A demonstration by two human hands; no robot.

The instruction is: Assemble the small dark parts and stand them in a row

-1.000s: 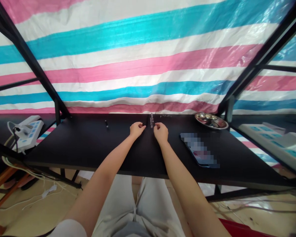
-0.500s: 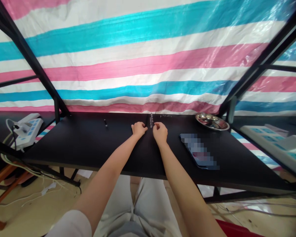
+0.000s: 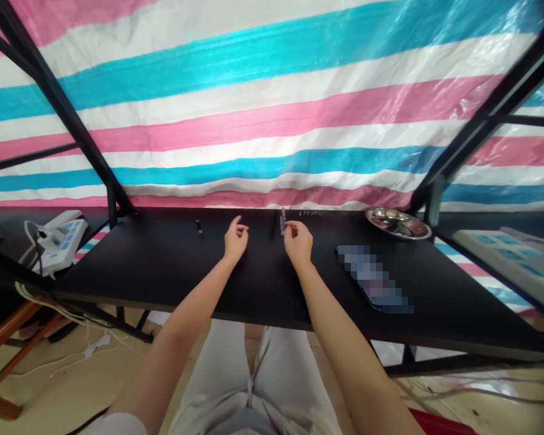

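Observation:
A narrow, clear, knobbly strip (image 3: 283, 222) stands out near the back middle of the black table (image 3: 263, 284). My right hand (image 3: 298, 243) is at its near end, with thumb and forefinger pinched together on it. The fingertips partly cover that end, and the strip's exact kind is too small to make out. Apart from it, to the left, my left hand (image 3: 236, 240) hovers over the tabletop with its fingers spread and nothing in them. Behind my right hand lie several tiny pale pieces (image 3: 309, 213) in a row.
A small black-and-white stick-like item (image 3: 199, 226) lies left of my left hand. On the right are a shiny divided metal plate (image 3: 398, 223) and a blurred-out phone-like slab (image 3: 374, 279). Power strips (image 3: 63, 241) sit beyond the left end. Striped sheeting (image 3: 272, 121) hangs behind.
My left hand has drawn away from the strip to the left, and its fingers have spread. My right hand stays at the strip. The view has shifted slightly.

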